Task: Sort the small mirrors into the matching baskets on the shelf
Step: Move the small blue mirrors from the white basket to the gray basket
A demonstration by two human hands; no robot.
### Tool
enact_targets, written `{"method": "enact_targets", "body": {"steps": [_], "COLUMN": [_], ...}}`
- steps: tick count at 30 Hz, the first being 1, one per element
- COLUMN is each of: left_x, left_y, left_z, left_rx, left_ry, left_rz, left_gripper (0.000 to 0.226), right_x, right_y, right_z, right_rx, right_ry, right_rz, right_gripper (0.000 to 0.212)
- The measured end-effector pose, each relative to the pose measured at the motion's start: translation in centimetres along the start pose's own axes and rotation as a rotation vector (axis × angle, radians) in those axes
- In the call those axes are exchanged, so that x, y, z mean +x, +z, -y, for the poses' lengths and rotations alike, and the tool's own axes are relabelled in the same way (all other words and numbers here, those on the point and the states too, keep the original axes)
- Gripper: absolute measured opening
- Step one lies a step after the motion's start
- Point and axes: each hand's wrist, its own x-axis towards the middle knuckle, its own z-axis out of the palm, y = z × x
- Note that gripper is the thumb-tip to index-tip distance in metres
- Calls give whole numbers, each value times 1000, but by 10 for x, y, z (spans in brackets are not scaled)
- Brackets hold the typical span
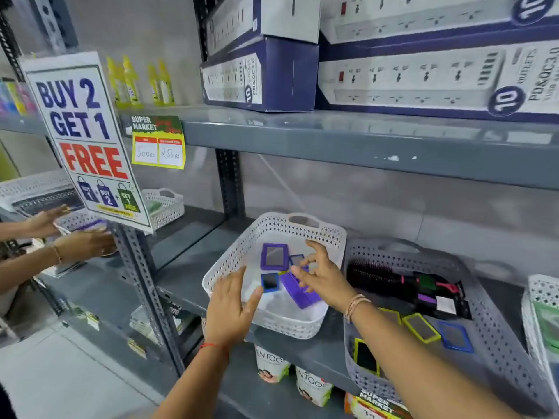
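Two hands over a white basket [230,258] on a grey shelf [187,276]. Left hand [231,309] at the front rim, fingers spread, empty. Right hand [320,275] inside, fingers loosely apart above purple mirrors [273,257]. More mirrors [420,328] in the grey basket [496,334] just beside.
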Motion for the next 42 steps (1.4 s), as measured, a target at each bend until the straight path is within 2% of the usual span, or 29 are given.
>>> {"method": "enact_targets", "body": {"steps": [5,10,14,18,22,26,31,35,38,42], "left_x": [6,6,7,6,6,7,7,6,5,2], "left_y": [7,12,13,13,13,14,12,13,15,17], "left_z": [16,21,23,22,18,18,16,13,9,5], "left_rx": [63,97,90,82,78,110,126,138,139,156], "left_ry": [12,33,39,34,26,18,8,15,10,5], "left_rz": [-53,-58,-56,-48,-62,-75,-54,-30,-30,-20], "left_gripper": [90,86,85,84,85,86,89,89,89,90], "right_x": [15,41,60,72,77,79,77,72,69,52], "right_y": [1,9,24,34,39,42,43,42,37,15], "right_z": [-10,-10,-15,-21,-26,-25,-22,-12,-4,2], "right_rx": [-249,-674,-842,-900,-946,-920,-910,-987,-980,-781], "right_ry": [73,-54,-63,-76,-104,-113,-76,-194,-279,-305], "right_rz": [87,334,408,440,452,411,386,366,281,99], "right_gripper": [71,63,64,59,34,23,23,27,30,33]}}
